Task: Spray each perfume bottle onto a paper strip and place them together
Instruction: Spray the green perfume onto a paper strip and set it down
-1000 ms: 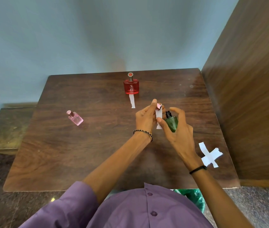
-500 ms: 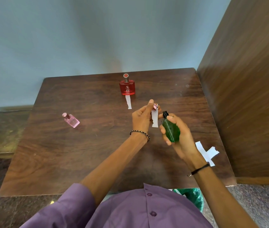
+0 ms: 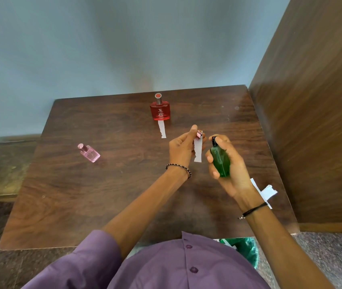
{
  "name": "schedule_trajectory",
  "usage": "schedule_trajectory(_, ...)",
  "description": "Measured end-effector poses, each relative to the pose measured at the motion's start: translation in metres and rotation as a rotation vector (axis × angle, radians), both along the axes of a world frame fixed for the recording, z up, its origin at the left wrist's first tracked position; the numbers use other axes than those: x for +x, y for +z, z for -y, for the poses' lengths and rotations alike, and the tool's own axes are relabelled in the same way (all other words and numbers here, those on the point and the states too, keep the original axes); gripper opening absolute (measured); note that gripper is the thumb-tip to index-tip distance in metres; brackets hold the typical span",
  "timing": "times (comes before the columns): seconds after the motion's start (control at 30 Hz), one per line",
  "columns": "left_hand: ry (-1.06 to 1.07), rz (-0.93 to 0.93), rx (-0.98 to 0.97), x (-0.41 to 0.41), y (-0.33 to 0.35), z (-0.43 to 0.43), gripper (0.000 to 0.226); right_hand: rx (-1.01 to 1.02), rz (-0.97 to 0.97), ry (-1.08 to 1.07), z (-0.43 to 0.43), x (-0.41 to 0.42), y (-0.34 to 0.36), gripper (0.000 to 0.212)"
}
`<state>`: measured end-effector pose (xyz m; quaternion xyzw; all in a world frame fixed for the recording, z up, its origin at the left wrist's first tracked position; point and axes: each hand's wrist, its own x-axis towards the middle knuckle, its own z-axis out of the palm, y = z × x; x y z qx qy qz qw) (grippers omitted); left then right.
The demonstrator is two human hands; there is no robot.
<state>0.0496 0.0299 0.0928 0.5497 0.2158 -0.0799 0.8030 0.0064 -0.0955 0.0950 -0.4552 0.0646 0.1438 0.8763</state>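
Hands hover side by side over the right half of the table (image 3: pixel 103 195) in the head view, with both forearms reaching in from the bottom edge. The left hand (image 3: pixel 183 146) is raised with its thumb up. Its fingers pinch the top of a white paper strip (image 3: pixel 197 151) together with a small pinkish cap (image 3: pixel 199 134), and the strip hangs down with a ragged lower end. The right hand (image 3: pixel 231 170) curls its fingers round the green bottle (image 3: pixel 220 161), index fingertip on the black nozzle just beside the strip.

Most of the left fingers are hidden behind the hand. Spare strips (image 3: pixel 267 191) near the table's right edge are partly covered by the right wrist.

The green bottle is translucent, oval and uncapped. The red bottle (image 3: pixel 160 110) stands at the far side with a second strip (image 3: pixel 162 129) lying just in front. The pink bottle (image 3: pixel 89 153) sits well apart on the left.
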Motion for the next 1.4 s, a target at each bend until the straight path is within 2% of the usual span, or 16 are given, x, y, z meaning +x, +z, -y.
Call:
schedule_trajectory(0.17, -0.013, -0.006, 0.041, 0.002, -0.002, 0.003, 0.037, 0.072, -0.048, -0.037, 0.001, 0.003, 0.001, 0.013)
schedule_trajectory(0.4, -0.027, 0.016, 0.023, 0.003, 0.001, 0.004, 0.028, 0.004, -0.039, -0.016, 0.003, 0.005, -0.002, 0.016)
schedule_trajectory(0.5, -0.011, -0.013, 0.039, 0.005, 0.003, 0.004, 0.031, -0.027, -0.026, 0.001, 0.001, 0.005, -0.002, 0.026)
schedule_trajectory(0.6, 0.022, 0.0, -0.011, 0.006, 0.004, 0.005, 0.035, 0.032, -0.075, 0.042, 0.0, 0.006, -0.004, 0.038)
schedule_trajectory(0.67, 0.052, 0.005, -0.02, 0.007, 0.005, 0.004, 0.03, 0.056, -0.071, 0.05, -0.001, 0.006, -0.005, 0.033)
schedule_trajectory(0.73, 0.06, 0.005, 0.02, 0.008, 0.004, 0.002, 0.027, -0.027, -0.021, 0.034, -0.002, 0.005, -0.006, 0.029)
schedule_trajectory(0.83, 0.065, -0.006, 0.064, 0.008, 0.002, -0.002, 0.028, -0.254, 0.078, -0.011, -0.008, 0.005, -0.005, 0.024)
schedule_trajectory(1.0, 0.077, -0.02, 0.065, 0.007, 0.002, -0.002, 0.033, -0.894, 0.269, -0.093, -0.018, 0.01, -0.005, 0.024)
schedule_trajectory(1.07, 0.082, -0.023, 0.068, 0.006, 0.002, -0.002, 0.033, -1.077, 0.343, -0.072, -0.02, 0.012, -0.005, 0.025)
schedule_trajectory(1.17, 0.09, -0.03, 0.051, 0.005, 0.003, -0.002, 0.03, -1.176, 0.459, -0.066, -0.022, 0.013, -0.005, 0.032)
schedule_trajectory(1.4, 0.076, -0.021, 0.011, 0.006, 0.003, -0.006, 0.031, -1.173, 0.535, -0.131, -0.022, 0.019, -0.011, 0.027)
